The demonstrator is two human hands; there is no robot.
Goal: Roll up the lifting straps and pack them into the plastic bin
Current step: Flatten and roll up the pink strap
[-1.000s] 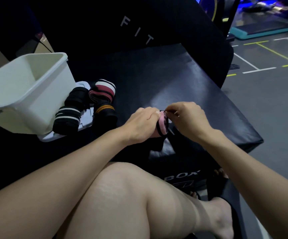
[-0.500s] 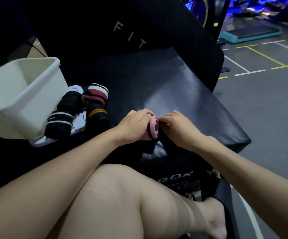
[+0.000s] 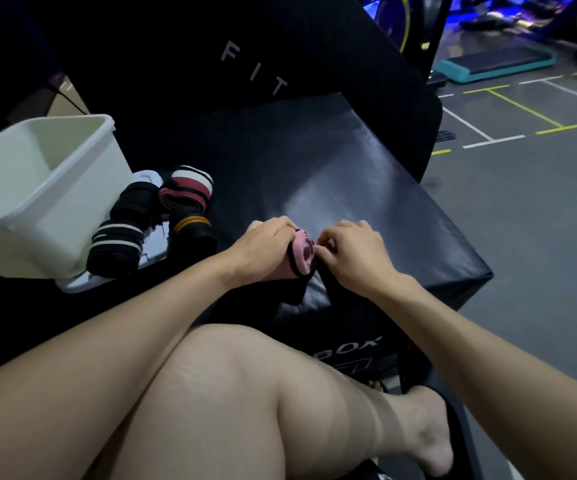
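Pink strap roll (image 3: pixel 302 252) in curled left hand (image 3: pixel 263 249), right hand (image 3: pixel 353 258) fingertips pinching its edge

Place: gym floor.
Evidence: padded black plyo box (image 3: pixel 349 188) marked "FIT"; teal aerobic step (image 3: pixel 494 62); yellow and white floor lines (image 3: pixel 508 112); blue-lit machines (image 3: pixel 539 12) behind.

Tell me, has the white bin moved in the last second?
No. The white bin keeps its place against the rolled straps beside it; only the camera shifted.
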